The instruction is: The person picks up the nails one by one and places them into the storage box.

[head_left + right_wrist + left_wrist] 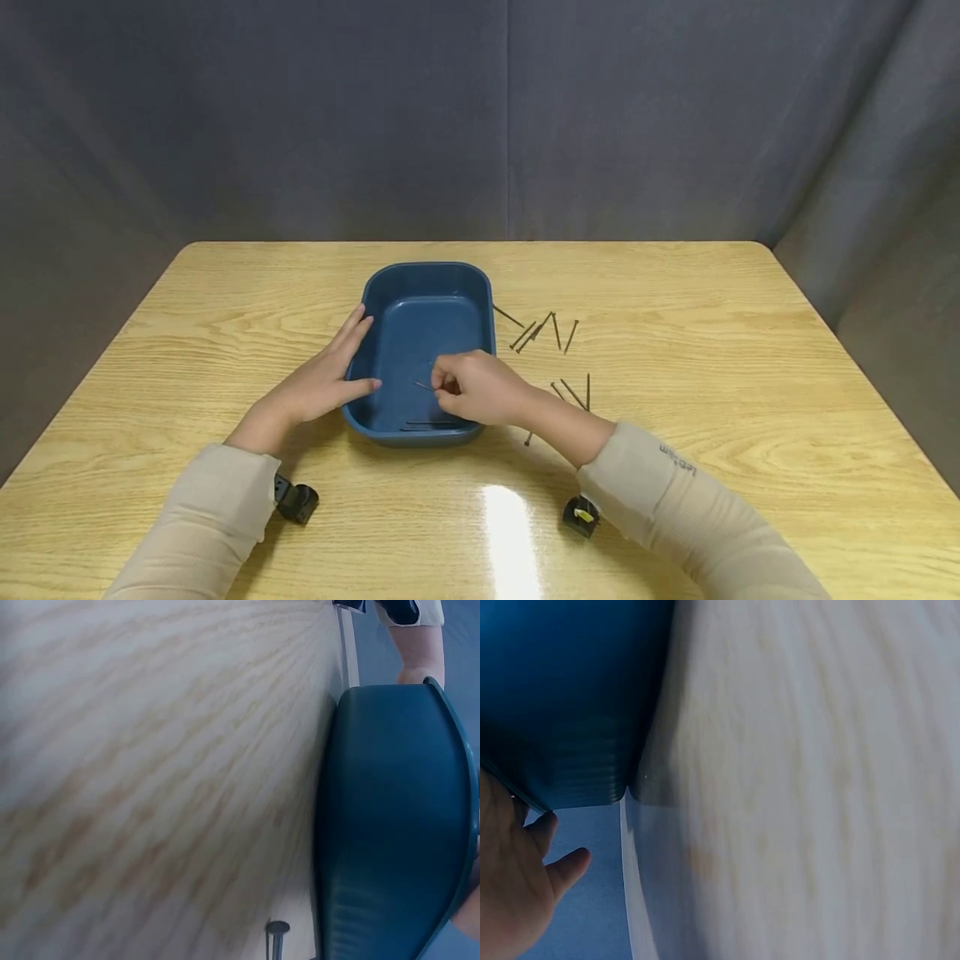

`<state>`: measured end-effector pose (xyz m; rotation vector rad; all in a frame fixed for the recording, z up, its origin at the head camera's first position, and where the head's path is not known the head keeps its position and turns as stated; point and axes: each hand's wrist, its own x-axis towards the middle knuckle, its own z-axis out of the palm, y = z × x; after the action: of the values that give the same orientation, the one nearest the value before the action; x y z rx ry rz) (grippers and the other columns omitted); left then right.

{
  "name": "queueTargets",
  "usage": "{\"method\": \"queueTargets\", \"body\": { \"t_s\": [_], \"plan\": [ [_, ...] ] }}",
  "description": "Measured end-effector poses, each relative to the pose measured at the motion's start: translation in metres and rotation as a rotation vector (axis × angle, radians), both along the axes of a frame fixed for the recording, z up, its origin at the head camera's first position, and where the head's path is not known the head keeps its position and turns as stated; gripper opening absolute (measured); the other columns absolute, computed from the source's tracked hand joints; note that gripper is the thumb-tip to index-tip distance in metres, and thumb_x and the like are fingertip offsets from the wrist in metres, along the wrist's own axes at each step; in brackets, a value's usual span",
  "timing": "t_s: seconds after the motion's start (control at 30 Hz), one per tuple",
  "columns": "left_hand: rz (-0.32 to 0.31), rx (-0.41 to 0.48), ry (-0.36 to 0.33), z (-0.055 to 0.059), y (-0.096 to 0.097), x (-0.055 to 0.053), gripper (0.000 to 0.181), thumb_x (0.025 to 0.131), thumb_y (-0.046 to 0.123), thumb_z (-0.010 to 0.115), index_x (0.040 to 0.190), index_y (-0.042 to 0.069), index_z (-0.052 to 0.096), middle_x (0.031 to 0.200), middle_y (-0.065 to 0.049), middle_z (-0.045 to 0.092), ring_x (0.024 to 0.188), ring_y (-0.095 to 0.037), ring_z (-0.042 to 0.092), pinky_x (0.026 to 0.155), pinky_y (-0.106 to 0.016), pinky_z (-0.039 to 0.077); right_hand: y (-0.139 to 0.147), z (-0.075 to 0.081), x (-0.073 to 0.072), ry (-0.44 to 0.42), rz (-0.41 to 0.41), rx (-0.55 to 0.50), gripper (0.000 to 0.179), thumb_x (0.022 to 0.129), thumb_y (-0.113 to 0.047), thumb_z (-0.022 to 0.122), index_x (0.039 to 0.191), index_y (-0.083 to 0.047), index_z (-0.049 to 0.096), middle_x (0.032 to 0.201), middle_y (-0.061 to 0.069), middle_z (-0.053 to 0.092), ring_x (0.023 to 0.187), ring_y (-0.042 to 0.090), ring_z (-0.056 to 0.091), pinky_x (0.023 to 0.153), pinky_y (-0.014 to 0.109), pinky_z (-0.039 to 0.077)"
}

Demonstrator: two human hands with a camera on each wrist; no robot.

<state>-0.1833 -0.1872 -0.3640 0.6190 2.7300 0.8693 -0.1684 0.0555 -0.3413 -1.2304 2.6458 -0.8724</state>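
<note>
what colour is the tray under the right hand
The tray is dark blue, best seen in the head view.

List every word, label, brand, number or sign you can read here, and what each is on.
Right sleeve: small dark lettering, too small and blurred to read surely.
Black device below that sleeve's cuff: yellow mark, no legible characters.
Tub and nails: no text visible.

The pale wood-grain bench carries a blue bin toward ten o'clock from its middle; loose dark nails lie scattered on the wood, at the bin's three to four o'clock.
</note>
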Motion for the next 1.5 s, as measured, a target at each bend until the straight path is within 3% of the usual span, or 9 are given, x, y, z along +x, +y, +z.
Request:
{"method": "queueTargets", "body": {
  "t_s": [0.83, 1.5],
  "plan": [
    [0.004, -0.012, -0.007, 0.0, 0.0, 0.0, 0.08, 0.083, 0.034, 0.053, 0.14, 0.014, 0.0, 0.142, 0.006, -0.016, 0.127, -0.033, 0.009, 0.09, -0.056, 0.023, -0.02, -0.003, -0.012, -0.065, 0.028, 0.133, 0.004, 0.08, -0.011, 0.055, 0.078, -0.009, 0.057, 0.064, -0.006, 0.052, 0.056, 0.007, 0.045, 0.055, 0.019, 0.037],
    [0.004, -0.007, 0.002, -0.001, 0.0, 0.0, 0.08, 0.083, 0.033, 0.053, 0.14, 0.015, 0.0, 0.141, 0.008, -0.016, 0.127, -0.032, 0.008, 0.091, -0.056, 0.022, -0.04, -0.011, -0.015, -0.002, 0.067, 0.492, 0.011, 0.079, -0.015, 0.058, 0.069, -0.015, 0.053, 0.063, -0.006, 0.049, 0.056, 0.009, 0.046, 0.049, 0.023, 0.037]
  ]
}}
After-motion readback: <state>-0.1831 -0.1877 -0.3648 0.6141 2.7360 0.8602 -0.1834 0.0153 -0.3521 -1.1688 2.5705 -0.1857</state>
